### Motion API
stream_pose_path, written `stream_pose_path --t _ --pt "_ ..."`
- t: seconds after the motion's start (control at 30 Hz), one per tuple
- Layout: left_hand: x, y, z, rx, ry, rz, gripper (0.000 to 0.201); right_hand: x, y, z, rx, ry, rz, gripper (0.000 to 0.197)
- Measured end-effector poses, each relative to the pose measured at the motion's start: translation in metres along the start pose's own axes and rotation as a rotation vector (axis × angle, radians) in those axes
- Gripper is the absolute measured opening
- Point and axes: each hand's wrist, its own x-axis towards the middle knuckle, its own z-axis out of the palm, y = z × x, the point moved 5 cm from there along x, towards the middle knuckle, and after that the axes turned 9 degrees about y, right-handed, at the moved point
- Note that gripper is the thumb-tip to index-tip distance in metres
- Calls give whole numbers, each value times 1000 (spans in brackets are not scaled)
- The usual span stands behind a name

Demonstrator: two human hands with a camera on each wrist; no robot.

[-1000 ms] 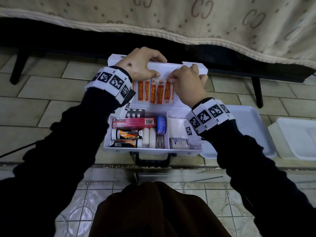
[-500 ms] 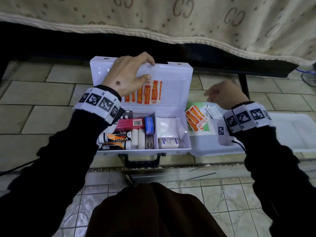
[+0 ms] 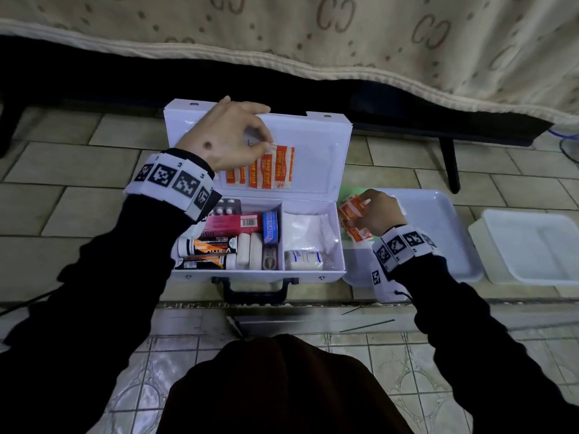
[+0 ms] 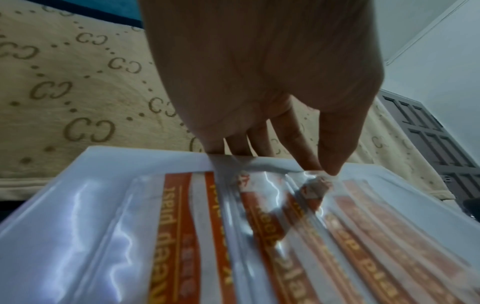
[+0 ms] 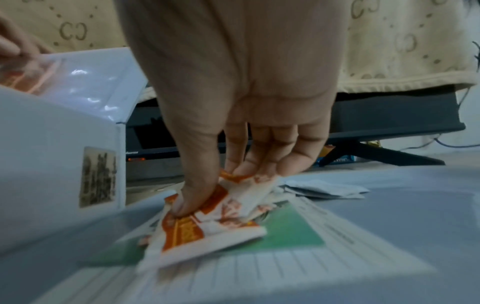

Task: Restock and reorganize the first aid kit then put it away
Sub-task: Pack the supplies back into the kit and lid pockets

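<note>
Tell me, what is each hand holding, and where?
The left hand pinches the clear plastic lid pocket at its top edge. The right hand grips orange-and-white plaster packets by their upper ends.

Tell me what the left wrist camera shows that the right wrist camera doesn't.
Only the left wrist view shows the left hand close up, its fingers pinching the clear lid pocket over the orange plasters. Only the right wrist view shows the right hand gripping loose plaster packets on a green-and-white sheet in the tray. Both show the kit's white lid and the patterned bedcover.
</note>
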Motion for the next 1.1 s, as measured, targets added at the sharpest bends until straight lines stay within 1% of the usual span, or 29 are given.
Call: stream_pose_path --t 0.07,0.13,0.2,0.27,0.3,0.37,0.4,0.43,0.5,0.53,0.6,0.67,0.83,0.93,1.0,1.1 --pt "0 0 -1 -3 -6 -9 18 1 2 -4 40 23 8 53" --pt "0 0 -2 -11 -11 -17 18 2 5 -11 64 51 15 41" --pt "0 0 -3 -22 -12 -23 18 2 4 -20 112 36 -2 29" --pt "-1 -1 -3 -27 -15 -29 19 -1 -2 -38 274 25 -1 21" --pt "-1 -2 -3 -32 -16 -31 19 -1 -6 -50 364 71 -9 18" --pt "-1 -3 -2 -47 -18 -31 19 -2 -21 -83 413 312 -88 17" --pt "-1 -4 -2 -54 -17 -30 19 -5 -34 -97 469 405 -143 16" --pt "-1 -4 -3 -61 -17 -29 19 -9 -49 -106 571 439 -196 12" --pt "-1 -4 -3 -67 -15 -21 20 -16 -81 -109 741 371 -302 2" --pt "-1 -4 -3 -66 -16 -16 20 -18 -95 -106 760 339 -356 5" --pt "-2 -3 -4 -66 -21 -12 21 -21 -119 -99 678 313 -439 7" --pt "-2 -3 -5 -76 -24 -15 22 -21 -133 -91 558 350 -483 11" --pt "-2 -3 -6 -89 -41 -33 23 -17 -146 -70 458 306 -485 9" --pt "-3 -3 -5 -101 -50 -36 25 -18 -151 -65 408 289 -493 13" --pt "-3 -4 -5 -111 -51 -46 29 -19 -153 -66 382 280 -492 14" --pt "-2 -5 -5 -119 -60 -51 38 -20 -156 -64 237 228 -518 15"
